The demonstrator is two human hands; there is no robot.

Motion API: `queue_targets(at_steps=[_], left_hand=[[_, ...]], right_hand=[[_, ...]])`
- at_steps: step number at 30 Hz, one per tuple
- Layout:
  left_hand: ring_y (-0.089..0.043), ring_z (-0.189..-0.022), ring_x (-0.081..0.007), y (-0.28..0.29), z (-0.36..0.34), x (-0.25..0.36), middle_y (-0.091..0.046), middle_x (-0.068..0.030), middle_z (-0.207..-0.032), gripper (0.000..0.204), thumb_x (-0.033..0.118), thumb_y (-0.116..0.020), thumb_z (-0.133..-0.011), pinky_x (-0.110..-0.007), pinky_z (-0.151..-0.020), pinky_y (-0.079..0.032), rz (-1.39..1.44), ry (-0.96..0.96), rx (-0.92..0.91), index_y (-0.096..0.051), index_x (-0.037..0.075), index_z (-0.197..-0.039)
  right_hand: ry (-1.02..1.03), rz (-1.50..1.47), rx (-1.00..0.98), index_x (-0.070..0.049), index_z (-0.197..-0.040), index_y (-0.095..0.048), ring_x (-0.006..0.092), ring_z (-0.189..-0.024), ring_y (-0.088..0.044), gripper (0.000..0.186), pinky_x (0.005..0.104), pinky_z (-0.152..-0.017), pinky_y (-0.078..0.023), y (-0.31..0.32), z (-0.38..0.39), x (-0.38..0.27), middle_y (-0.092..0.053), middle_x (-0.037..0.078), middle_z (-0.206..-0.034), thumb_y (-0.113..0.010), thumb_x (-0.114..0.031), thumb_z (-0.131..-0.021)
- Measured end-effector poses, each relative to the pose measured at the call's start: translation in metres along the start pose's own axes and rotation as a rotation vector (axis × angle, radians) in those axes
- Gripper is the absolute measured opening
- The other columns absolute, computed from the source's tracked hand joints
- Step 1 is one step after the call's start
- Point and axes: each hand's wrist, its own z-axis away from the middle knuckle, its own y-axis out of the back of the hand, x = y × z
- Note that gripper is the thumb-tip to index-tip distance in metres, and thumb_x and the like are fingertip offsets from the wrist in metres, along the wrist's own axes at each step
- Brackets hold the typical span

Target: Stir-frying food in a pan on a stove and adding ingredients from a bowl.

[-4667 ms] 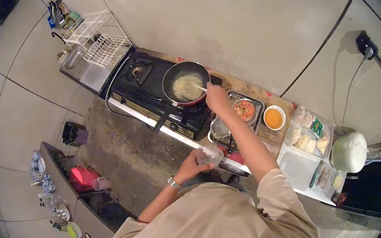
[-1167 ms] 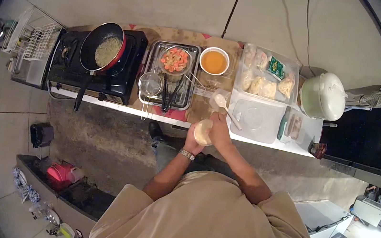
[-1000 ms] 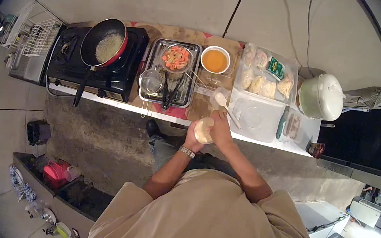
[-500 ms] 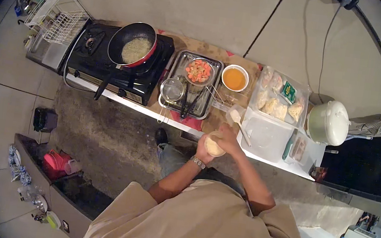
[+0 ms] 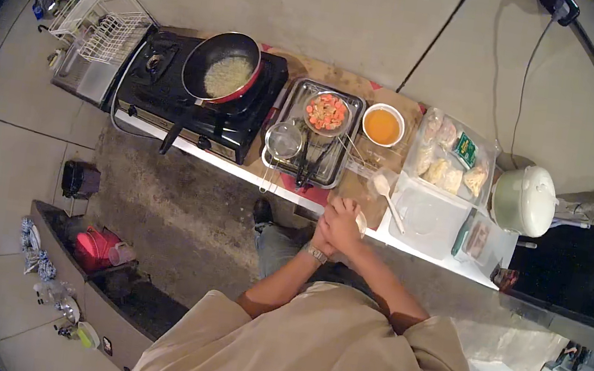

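Note:
In front of my body, just off the counter's near edge, my left hand point(image 5: 322, 240) is closed around a round pale container point(image 5: 361, 225). My right hand point(image 5: 342, 224) lies across it with fingers curled, hiding most of it, so only a whitish edge shows on the right side. Nearest to the hands on the counter is a white spatula point(image 5: 394, 202) on a clear sheet. A wire strainer with orange and tan chopped pieces point(image 5: 327, 114) rests over a metal tray point(image 5: 328, 181). An emptier strainer point(image 5: 284, 140) and black-handled tongs point(image 5: 310, 168) lie there too.
At left, a red pan point(image 5: 238, 94) with pale bits in oil sits on a black gas stove point(image 5: 159, 96), its handle jutting past the front. Beyond the tray stands a white bowl of orange liquid point(image 5: 383, 125). Rightward are a tray of bagged food point(image 5: 419, 168) and a rice cooker point(image 5: 527, 201).
My right hand has come over the top of the round container, covering the pale yellow face that showed before. The view has shifted slightly, so the counter appears farther right.

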Motion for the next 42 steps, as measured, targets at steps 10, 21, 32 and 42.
queue_targets(at_steps=[10, 21, 32, 42], left_hand=[[-0.067, -0.117, -0.0272, -0.009, -0.016, 0.045, -0.07, -0.0082, -0.124, 0.038, 0.036, -0.043, -0.104, -0.047, -0.1, -0.055, -0.179, 0.148, 0.134, -0.063, 0.011, -0.126], [-0.06, -0.125, -0.0296, -0.086, 0.007, 0.036, -0.063, -0.0116, -0.131, 0.043, 0.03, -0.062, -0.099, -0.052, -0.101, -0.053, -0.98, -0.035, -0.056, -0.052, 0.011, -0.137], [-0.057, -0.128, -0.0379, -0.139, -0.008, 0.046, -0.061, -0.0173, -0.138, 0.058, 0.055, -0.044, -0.103, -0.053, -0.1, -0.051, -0.239, 0.35, 0.154, -0.057, 0.01, -0.138], [-0.06, -0.124, -0.0395, -0.188, -0.014, 0.095, -0.06, -0.0229, -0.136, 0.06, 0.054, -0.039, -0.104, -0.052, -0.101, -0.053, -0.189, 0.241, 0.114, -0.056, 0.006, -0.138]], right_hand=[[-0.166, -0.29, 0.464, -0.002, -0.076, -0.052, 0.0373, -0.085, -0.046, 0.009, 0.0508, -0.079, -0.039, 0.066, 0.016, 0.036, -0.048, 0.016, -0.085, -0.061, -0.005, -0.075], [-0.558, -0.464, 0.636, 0.001, -0.078, -0.048, 0.0283, -0.079, -0.045, 0.014, 0.0422, -0.088, -0.049, 0.033, 0.095, 0.152, -0.043, 0.012, -0.082, -0.061, 0.005, -0.082], [-0.641, 0.143, 0.121, -0.009, -0.11, -0.062, 0.0349, -0.11, -0.054, 0.031, 0.052, -0.09, -0.041, 0.059, 0.104, 0.212, -0.059, 0.014, -0.111, -0.074, -0.015, -0.082], [-0.704, -0.201, -0.03, -0.003, -0.105, -0.06, 0.0488, -0.09, -0.066, 0.024, 0.0545, -0.078, -0.053, 0.152, 0.047, 0.155, -0.068, 0.029, -0.087, -0.067, -0.002, -0.083]])
